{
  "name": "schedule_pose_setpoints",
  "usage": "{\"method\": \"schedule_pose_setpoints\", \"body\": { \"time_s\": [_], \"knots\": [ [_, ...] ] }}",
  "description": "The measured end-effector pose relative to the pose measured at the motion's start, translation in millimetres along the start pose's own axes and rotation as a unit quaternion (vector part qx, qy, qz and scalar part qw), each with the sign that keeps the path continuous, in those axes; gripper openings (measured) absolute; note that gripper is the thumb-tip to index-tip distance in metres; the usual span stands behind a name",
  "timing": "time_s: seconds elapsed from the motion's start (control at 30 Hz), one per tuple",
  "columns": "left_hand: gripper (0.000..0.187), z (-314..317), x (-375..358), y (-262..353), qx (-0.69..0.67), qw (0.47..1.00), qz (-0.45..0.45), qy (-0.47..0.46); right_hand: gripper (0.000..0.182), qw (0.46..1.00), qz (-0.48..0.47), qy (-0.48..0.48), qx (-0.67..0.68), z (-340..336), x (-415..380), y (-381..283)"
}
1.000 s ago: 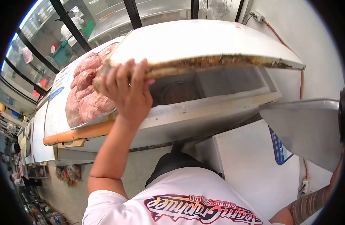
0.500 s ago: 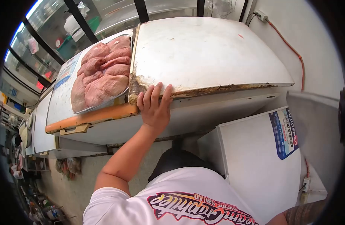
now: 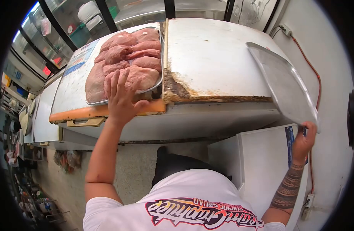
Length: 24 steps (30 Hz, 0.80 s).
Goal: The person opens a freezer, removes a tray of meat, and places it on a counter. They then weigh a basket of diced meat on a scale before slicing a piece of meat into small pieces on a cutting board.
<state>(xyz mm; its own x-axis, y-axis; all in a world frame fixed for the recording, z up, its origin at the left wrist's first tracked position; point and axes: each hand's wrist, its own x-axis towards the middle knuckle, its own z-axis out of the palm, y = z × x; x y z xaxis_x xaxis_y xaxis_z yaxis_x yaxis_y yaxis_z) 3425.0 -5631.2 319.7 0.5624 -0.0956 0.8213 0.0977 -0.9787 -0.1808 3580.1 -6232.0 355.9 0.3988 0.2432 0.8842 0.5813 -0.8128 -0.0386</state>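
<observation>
Metal tray point(image 3: 285, 79), shallow and bare, hangs tilted at about two o'clock, its far end overlapping a white freezer lid point(image 3: 215, 57) at one o'clock; whether the two touch cannot be told. At three o'clock the person's right hand point(image 3: 304, 140) has its fingers clamped on the tray's near corner, bearing it by that end alone. Toward ten o'clock the left hand point(image 3: 125, 96) reaches forward, fingers spread apart and gripping nothing, over the front edge of a meat tray point(image 3: 97, 103); the fingertips overlap the raw meat point(image 3: 117, 56), though contact is hard to judge. That load, large pink pieces packed close from rim to rim, sits between ten and eleven o'clock on the neighbouring lid point(image 3: 65, 102), which has an orange front edge point(image 3: 136, 109). For good handling, the one-cornered grip seems to call for a firm wrist, since a long thin tray could dip or swing at its far end. A reddish cord point(image 3: 319, 77) shows just past it, between two and three o'clock, so some room on that side looks wise. The lid's broken, stained corner point(image 3: 177, 88) at twelve o'clock is a rough spot to steer clean metal around. The left hand would probably steady the meat tray better by its rim than by pressing on the meat.
</observation>
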Motion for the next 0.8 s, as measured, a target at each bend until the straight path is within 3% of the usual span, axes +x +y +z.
{"method": "schedule_pose_setpoints", "body": {
  "time_s": [0.07,0.2,0.5,0.6,0.7,0.77,0.8],
  "knots": [
    [0.083,1.8,-10.0,-49.2,0.034,0.997,0.018,-0.074,0.015,0.999,0.016,-0.042,0.029,33.4,-3.5,-22.1],
    [0.083,11.9,-6.8,-126.0,0.003,0.978,0.112,-0.176,0.013,0.996,0.021,-0.084,0.038,75.7,5.0,-62.3],
    [0.078,52.5,2.4,-290.0,-0.114,0.957,0.156,-0.218,0.013,0.976,0.087,-0.190,0.066,147.8,60.6,-179.6],
    [0.071,54.3,9.2,-305.4,-0.252,0.948,0.110,-0.163,0.015,0.979,0.108,-0.169,0.045,170.7,64.5,-212.5],
    [0.061,54.9,16.1,-343.6,-0.327,0.944,0.037,-0.009,0.015,0.986,0.100,-0.129,0.046,191.0,69.7,-256.4],
    [0.050,58.5,1.4,-402.8,-0.142,0.983,-0.116,0.010,0.015,0.984,0.105,-0.120,0.080,203.5,79.3,-292.5],
    [0.046,59.7,-3.4,-435.8,-0.128,0.967,-0.218,-0.023,0.015,0.979,0.117,-0.125,0.111,209.8,86.3,-315.6]
  ]
}}
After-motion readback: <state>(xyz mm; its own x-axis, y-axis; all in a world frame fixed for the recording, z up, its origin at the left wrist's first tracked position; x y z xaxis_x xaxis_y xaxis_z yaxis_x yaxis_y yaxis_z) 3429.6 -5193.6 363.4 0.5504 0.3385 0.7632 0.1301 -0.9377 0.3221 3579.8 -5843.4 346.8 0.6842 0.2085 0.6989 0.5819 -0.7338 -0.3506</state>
